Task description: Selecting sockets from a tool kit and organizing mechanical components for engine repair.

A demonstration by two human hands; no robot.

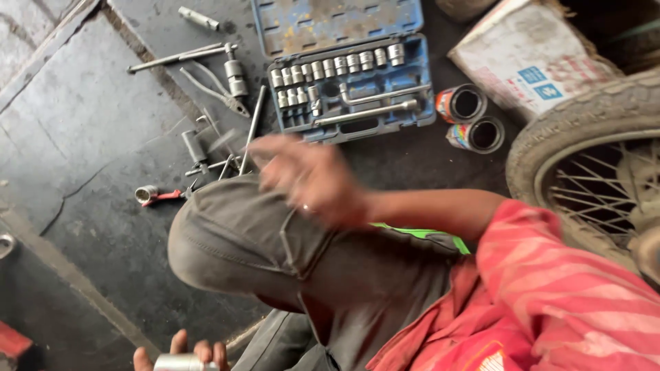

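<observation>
Head cam only, looking straight down at a grimy concrete floor [103,130] with tools scattered all over it.

The right hand [309,180] is up in the middle of the shot, motion-blurred, reaching across from the right over a bent knee in grey trousers [234,240]. The forearm is bare and runs back to a red striped sleeve [550,275]. The fingers are spread and loosely curled, pointing left toward the tool pile, and there's nothing in them that I can see. There's a ring on one finger.

The left hand [182,354] only just pokes in at the bottom edge. Its fingertips are wrapped around a shiny metal socket [180,363], so that one's clamped on it. The rest of the hand is cut off.

Nearest the right hand's fingertips is the loose pile: a long thin bar [252,129], pliers [218,93], a ratchet-type handle with a socket on it [235,72], and a small red-handled tool [157,196] further left by the knee.

Above the hand sits an open blue socket set case [344,69], with rows of sockets and two long bars in their slots. To its right are two open tins [473,118], a cardboard box [529,58], and a spoked wheel with its tyre [584,151] at the right edge.
</observation>
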